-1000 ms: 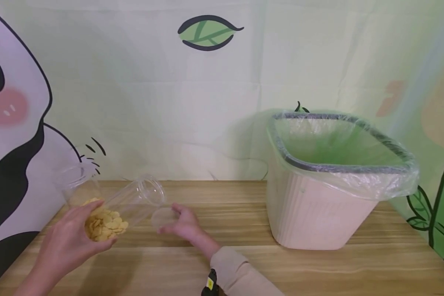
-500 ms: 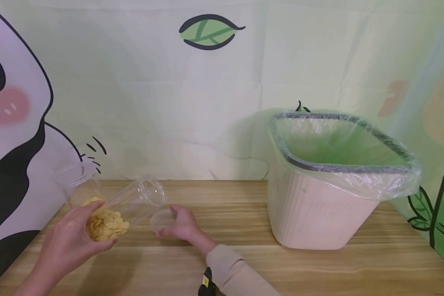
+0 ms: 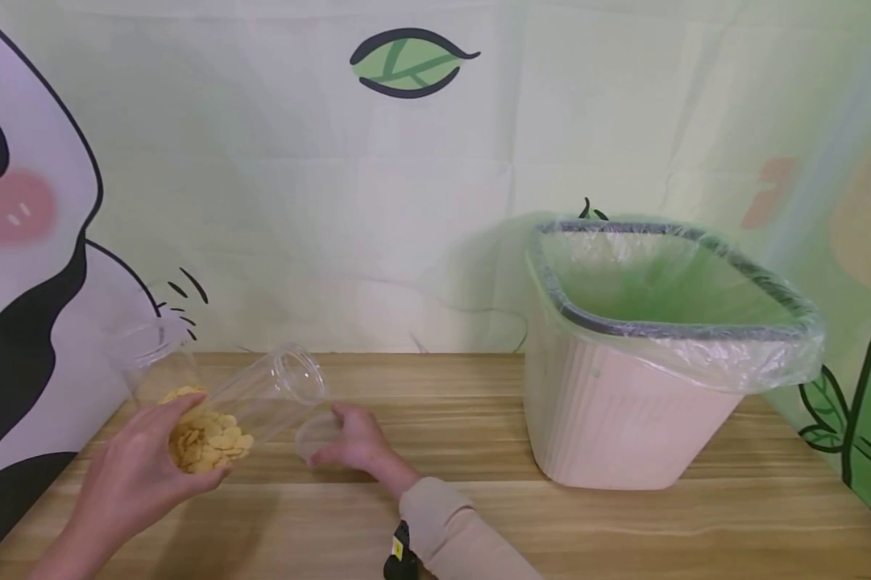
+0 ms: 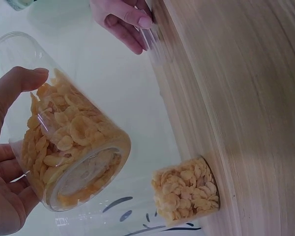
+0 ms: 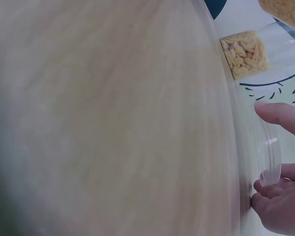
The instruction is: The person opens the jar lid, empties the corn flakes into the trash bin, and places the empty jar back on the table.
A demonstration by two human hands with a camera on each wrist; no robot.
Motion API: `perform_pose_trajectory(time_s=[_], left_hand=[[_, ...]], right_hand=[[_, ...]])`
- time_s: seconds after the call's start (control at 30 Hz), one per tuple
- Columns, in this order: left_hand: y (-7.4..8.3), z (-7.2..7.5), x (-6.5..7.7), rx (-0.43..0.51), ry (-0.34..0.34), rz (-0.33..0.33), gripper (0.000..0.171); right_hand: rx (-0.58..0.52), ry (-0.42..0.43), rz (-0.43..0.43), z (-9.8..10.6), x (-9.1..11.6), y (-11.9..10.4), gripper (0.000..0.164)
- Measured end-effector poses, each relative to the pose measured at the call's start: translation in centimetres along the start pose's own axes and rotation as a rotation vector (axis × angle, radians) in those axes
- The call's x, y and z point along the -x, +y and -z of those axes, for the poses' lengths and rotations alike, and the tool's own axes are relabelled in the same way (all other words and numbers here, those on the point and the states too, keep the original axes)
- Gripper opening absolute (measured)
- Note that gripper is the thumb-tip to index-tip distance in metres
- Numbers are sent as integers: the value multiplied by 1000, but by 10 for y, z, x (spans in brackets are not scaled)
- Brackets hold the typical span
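Note:
My left hand (image 3: pixel 134 463) grips a clear plastic jar (image 3: pixel 261 395) by its side, above the table. The jar leans over, its uncovered mouth towards the upper right in the head view, with corn flakes (image 3: pixel 210 441) in its lower part. Behind this hand a second clear jar (image 3: pixel 152 362) stands upright; corn flakes in it show better in the left wrist view (image 4: pixel 187 191). My right hand (image 3: pixel 362 439) holds a round clear lid (image 3: pixel 315 435) low at the table, thumb and fingers on opposite edges in the right wrist view.
A pale pink bin (image 3: pixel 624 419) with a clear bag over its rim stands at the right. The wood-grain table (image 3: pixel 348 524) meets a printed cloth backdrop (image 3: pixel 297 201) behind and at both sides.
My right hand and forearm have shifted slightly left, and the fingers have drawn in a little around the lid. The left hand and tilted jar stay practically still.

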State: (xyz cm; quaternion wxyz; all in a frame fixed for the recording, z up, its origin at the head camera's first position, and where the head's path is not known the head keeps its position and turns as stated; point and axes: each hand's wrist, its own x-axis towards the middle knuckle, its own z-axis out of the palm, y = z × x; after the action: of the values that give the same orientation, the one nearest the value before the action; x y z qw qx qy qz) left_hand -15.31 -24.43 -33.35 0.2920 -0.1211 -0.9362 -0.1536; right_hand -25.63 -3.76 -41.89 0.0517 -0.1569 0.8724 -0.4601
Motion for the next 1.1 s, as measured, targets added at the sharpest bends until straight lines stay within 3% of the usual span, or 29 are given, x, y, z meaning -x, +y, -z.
perform_pose_trajectory(time_s=[0.23, 0.53, 1.1], left_hand=[[0, 0, -1, -1, -6, 4, 81], [1, 0, -1, -4, -17, 6, 81], [2, -1, -1, -6, -30, 16, 81]], right_hand=[[53, -14, 4, 0, 1, -3, 86], [72, -16, 70, 0, 2, -3, 83], [198, -29, 83, 0, 2, -2, 83]])
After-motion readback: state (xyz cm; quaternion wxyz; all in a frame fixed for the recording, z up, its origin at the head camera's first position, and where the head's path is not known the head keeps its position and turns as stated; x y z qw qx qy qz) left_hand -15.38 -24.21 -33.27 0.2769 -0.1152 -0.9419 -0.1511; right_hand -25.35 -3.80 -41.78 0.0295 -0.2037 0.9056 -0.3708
